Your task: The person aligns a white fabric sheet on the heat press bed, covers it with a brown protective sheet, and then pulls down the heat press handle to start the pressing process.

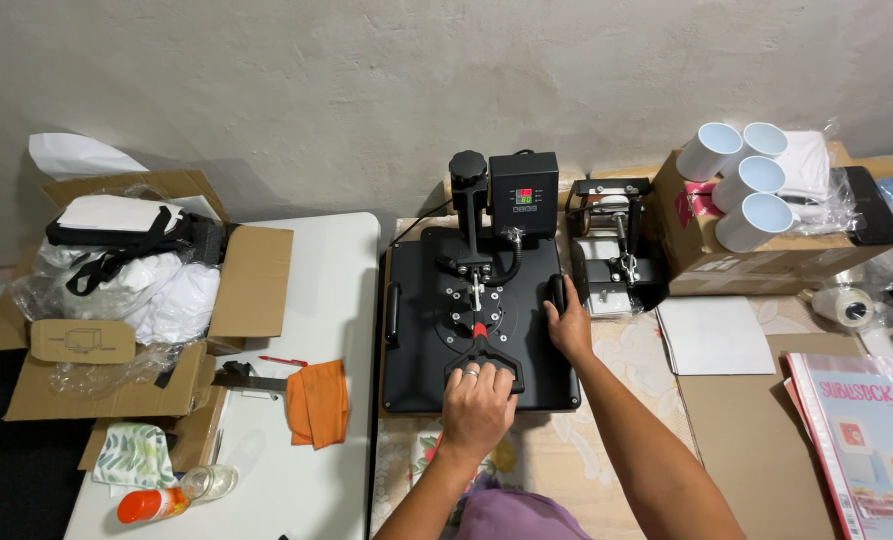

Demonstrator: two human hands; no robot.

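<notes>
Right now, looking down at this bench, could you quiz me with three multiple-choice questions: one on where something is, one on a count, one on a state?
1. Where does the orange cloth lie?
A. on the white table left of the press
B. on the cardboard box with the mugs
C. on the press

2. How many white mugs lie on the right-hand box?
A. two
B. four
C. six

3. What is the left hand doing?
A. hanging free
B. holding the cloth
C. closed on the press handle

Answers: 1 A, the cloth lies beside the heat press. 2 B, four mugs show. 3 C, fingers wrap the handle while the right hand rests at the press's edge.
</notes>
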